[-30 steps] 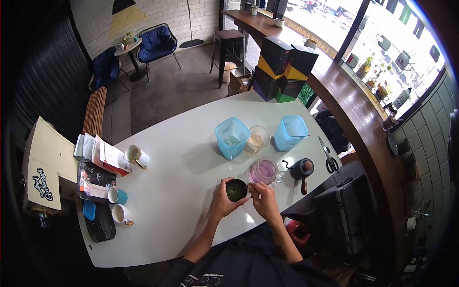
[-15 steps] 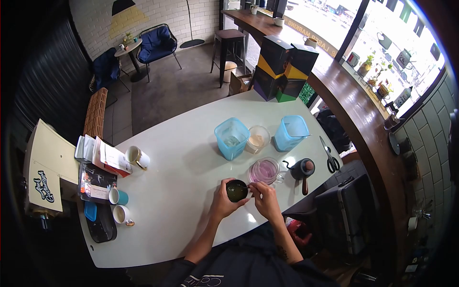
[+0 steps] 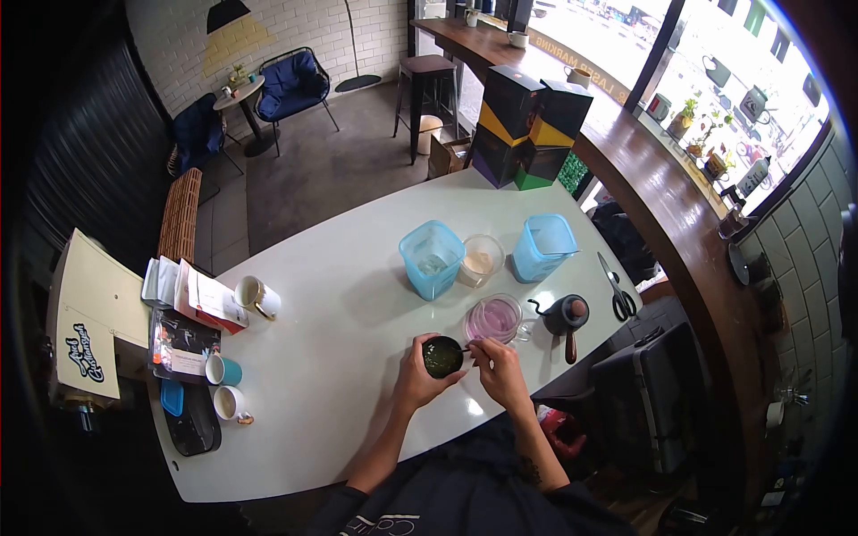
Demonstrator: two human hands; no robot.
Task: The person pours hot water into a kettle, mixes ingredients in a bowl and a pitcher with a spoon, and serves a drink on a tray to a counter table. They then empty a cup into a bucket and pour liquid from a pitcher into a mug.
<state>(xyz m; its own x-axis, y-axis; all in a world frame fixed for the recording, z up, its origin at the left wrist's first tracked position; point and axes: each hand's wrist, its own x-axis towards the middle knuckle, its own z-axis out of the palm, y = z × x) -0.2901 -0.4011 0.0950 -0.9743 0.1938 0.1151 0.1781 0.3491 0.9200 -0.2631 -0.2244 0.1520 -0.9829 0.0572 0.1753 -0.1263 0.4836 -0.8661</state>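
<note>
My left hand (image 3: 416,379) curls around the side of a small dark bowl (image 3: 441,368) with dark green liquid in it. Light specks show on the liquid's surface. My right hand (image 3: 500,373) pinches the thin dark handle of what looks like a spoon (image 3: 466,349), its other end inside the bowl and hidden. Just beyond my hands stands a glass jug (image 3: 492,319) of pinkish liquid. To its right is a small black kettle (image 3: 565,314) with a brown wooden handle.
Two blue translucent containers (image 3: 433,259) flank a clear cup (image 3: 480,261) of beige contents. Scissors (image 3: 618,290) lie near the right edge. Black boxes (image 3: 509,125) are stacked at the far end. Mugs (image 3: 256,297), papers and a dark tray (image 3: 192,420) line the left side.
The spoon handle has shifted slightly at the bowl's rim, and more light specks show on the green liquid. Both hands stay in nearly the same place.
</note>
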